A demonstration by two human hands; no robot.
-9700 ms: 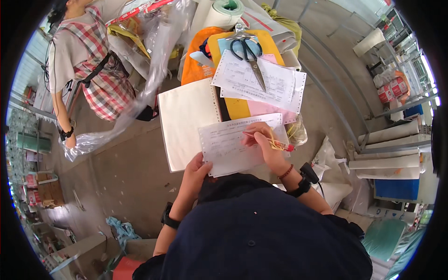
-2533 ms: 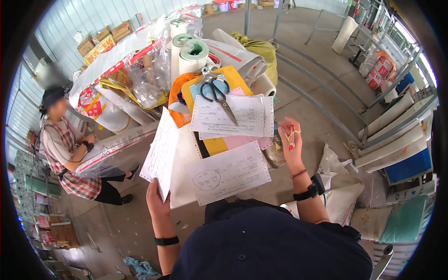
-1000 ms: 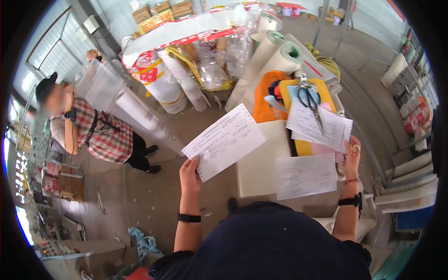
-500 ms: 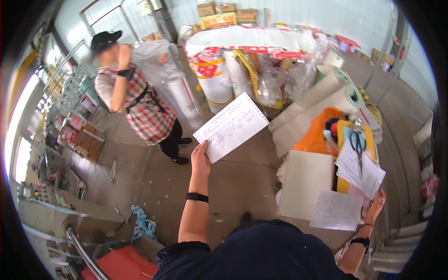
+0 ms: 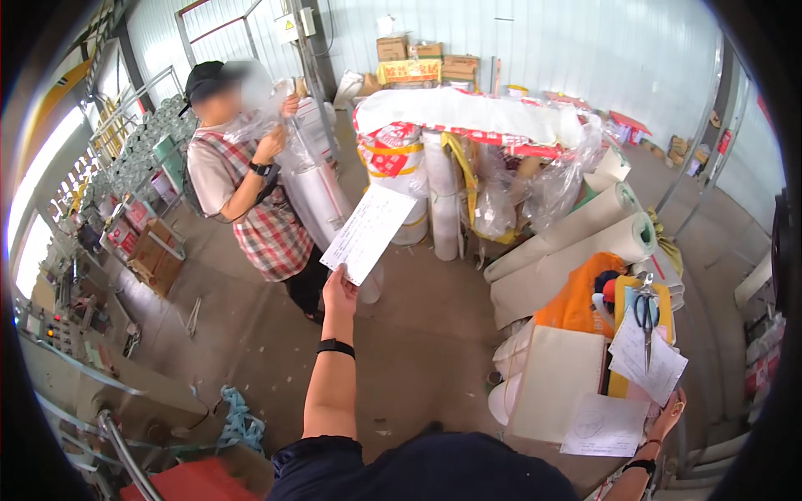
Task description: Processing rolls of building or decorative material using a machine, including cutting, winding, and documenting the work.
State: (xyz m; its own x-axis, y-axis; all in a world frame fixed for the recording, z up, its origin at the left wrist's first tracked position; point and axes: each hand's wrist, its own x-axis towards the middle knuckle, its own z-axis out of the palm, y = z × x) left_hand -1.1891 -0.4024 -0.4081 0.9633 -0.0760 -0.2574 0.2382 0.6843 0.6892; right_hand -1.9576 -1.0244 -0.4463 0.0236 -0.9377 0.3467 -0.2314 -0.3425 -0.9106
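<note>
My left hand (image 5: 340,292) is closed on the lower corner of a white printed form (image 5: 372,230), holding it tilted out in front of me. A dark band circles that wrist. My right hand (image 5: 666,417), small at the lower right, lies beside the lower edge of some loose papers with its fingers stretched out; whether it touches them is hard to see. Above it a yellow clipboard (image 5: 666,305) bears handwritten sheets (image 5: 642,357) and dark-handled scissors (image 5: 646,321). Another sheet (image 5: 601,426) with a round sketch lies on a pale flat board (image 5: 555,380).
At the left a person in a checked apron (image 5: 276,242) handles clear plastic film by an upright wrapped roll (image 5: 317,196). Large pale rolls (image 5: 576,242) and an orange bag (image 5: 576,292) lie at the right. Wrapped bundles (image 5: 393,159) stand behind; machinery (image 5: 109,392) is at lower left.
The form in my left hand has swung to the left and tilted more steeply. My view has shifted. The other person has turned and lowered a raised hand to the plastic film.
</note>
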